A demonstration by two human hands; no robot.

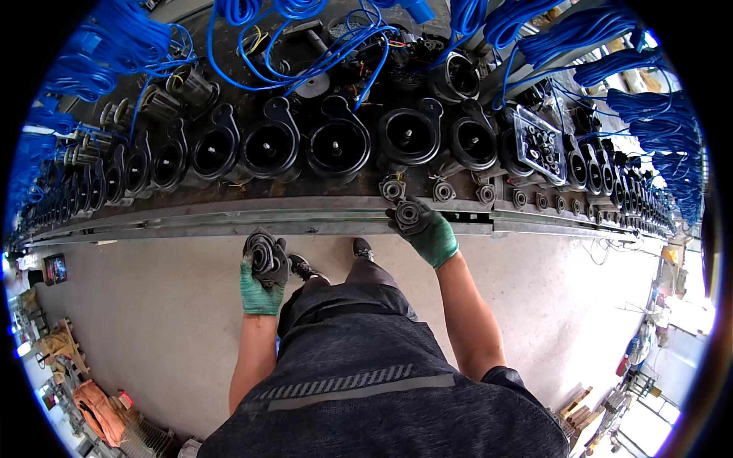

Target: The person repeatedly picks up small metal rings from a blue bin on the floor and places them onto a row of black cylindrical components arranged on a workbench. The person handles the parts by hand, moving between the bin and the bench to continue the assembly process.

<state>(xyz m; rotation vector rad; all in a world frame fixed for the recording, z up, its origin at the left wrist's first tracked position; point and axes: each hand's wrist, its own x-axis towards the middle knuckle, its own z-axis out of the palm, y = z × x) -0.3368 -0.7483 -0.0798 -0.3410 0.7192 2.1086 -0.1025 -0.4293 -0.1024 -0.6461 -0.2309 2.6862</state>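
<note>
My left hand (263, 275), in a green and dark work glove, is closed round a small stack of round metal flanges (264, 252) out in front of the bench edge. Gloved the same way, my right hand (432, 233) grips a single round flange (410, 217) with a central hole, right at the bench's front rail. Just beyond it a row of similar flanges (443, 190) lies along the rail. Behind them stand black ring-shaped pump housings (409, 137), each with a shaft in its middle and a lug at its side.
The long bench (328, 204) with a metal front rail curves across the view. A clear plastic box (540, 145) of small black parts sits among the housings at the right. Coiled blue cables (576, 37) hang over the back. A hammer (314, 38) lies at the far side.
</note>
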